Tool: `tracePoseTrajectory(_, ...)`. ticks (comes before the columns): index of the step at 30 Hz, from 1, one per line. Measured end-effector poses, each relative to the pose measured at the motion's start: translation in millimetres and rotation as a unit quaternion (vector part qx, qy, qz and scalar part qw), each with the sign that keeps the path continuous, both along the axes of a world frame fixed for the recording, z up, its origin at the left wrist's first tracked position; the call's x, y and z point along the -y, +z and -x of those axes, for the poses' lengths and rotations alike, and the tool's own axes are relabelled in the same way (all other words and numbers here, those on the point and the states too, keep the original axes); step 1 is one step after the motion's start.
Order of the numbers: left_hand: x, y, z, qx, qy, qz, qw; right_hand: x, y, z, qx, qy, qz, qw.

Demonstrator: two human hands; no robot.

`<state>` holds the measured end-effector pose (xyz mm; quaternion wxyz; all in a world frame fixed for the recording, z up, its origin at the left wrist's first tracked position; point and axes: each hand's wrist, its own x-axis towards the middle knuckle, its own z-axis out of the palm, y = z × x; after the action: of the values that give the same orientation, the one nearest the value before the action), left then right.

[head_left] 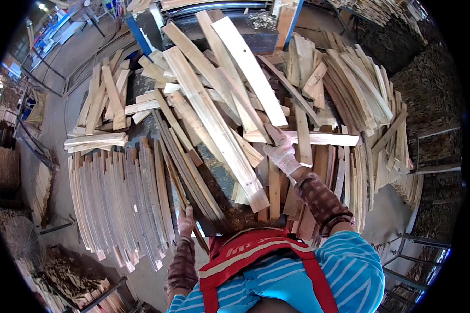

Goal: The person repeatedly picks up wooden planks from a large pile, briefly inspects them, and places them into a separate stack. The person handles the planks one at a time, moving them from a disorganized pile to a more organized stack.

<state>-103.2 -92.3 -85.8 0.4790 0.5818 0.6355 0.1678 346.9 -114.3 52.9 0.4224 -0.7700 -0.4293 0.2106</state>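
My right hand [283, 153], in a pale work glove, closes on the near end of a brownish wooden board [244, 103] in the loose pile before me. Right beside it lies a long pale board [216, 125] with a knot near its close end. A bright white board [249, 68] slants over the far part of the pile. Down at the left, my left hand [185, 221] is closed round a narrow wooden strip [176, 182], next to a row of similar strips [193, 177]. Its fingertips are partly hidden.
Stacked grey-brown strips [117, 198] stand at the left, below a heap of short boards [107, 99]. More planks [350, 88] are piled at the right. A machine with blue posts [292, 23] is at the far side. Metal racks [418, 250] flank the right.
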Motion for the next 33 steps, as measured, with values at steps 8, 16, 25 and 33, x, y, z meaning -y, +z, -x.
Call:
tracePoseTrajectory(8,-73,-2,-79,-0.174,-0.017,-0.017,0.984,-93,69,-46,0.225,-0.125,-0.169,0.951)
tracePoseTrajectory(16,-56,-53,-42,0.096,0.085,0.047,0.991,-128,23,-50,0.121,-0.126,0.218,0.960)
tracePoseTrajectory(25,-107,15,-91,0.073,-0.041,-0.151,0.985,-89,86,-71,0.107,-0.102,-0.288,0.946)
tracePoseTrajectory(33,-157,267,-263,0.457,-0.230,-0.116,0.851,-89,112,70,0.019,0.076,-0.248,0.966)
